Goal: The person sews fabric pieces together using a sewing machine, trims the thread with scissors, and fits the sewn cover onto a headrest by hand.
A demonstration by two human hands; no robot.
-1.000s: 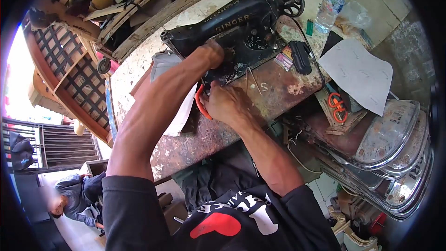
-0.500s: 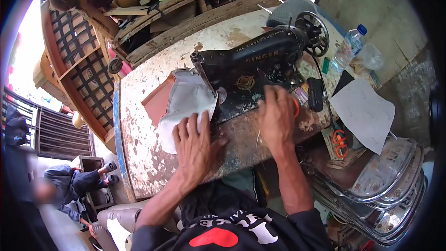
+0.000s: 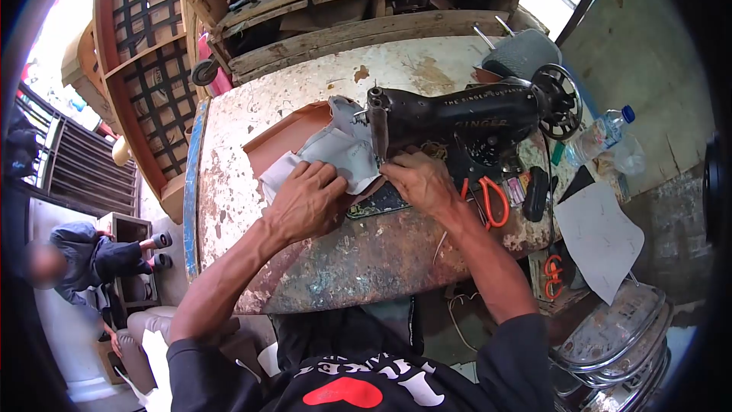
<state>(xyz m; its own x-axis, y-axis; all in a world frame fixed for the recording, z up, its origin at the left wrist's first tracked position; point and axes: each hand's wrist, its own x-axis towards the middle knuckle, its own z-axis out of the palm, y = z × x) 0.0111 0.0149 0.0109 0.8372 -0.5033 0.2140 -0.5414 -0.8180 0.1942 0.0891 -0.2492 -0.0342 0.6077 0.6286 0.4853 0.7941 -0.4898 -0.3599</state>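
"Worn table (image 3: 244, 172), paint flaking, with a wooden shelf (image 3: 320, 47) behind. What do we log at its far left?"

"Beyond it we note a seated person (image 3: 88, 259), dark clothes. On the table, a black sewing machine (image 3: 457, 118); the pale cloth (image 3: 347, 156) lies partly under its needle end, over a brown sheet (image 3: 278, 137)."

"And our hands?"

"Our left hand (image 3: 309, 202) rests palm down on the cloth's near edge, fingers bent and close together; thumb hidden, so we cannot tell if it pinches. Our right hand (image 3: 422, 179) is half curled just beside the needle end, fingertips at the cloth's right edge. Grip: we cannot tell."

"Items to the right?"

"Orange-handled scissors (image 3: 497, 204) near the right wrist, then a black case (image 3: 536, 194). Farther right we record a bottle (image 3: 600, 140), blue cap, tilted in our view, and white paper (image 3: 602, 236) overhanging the table's edge."
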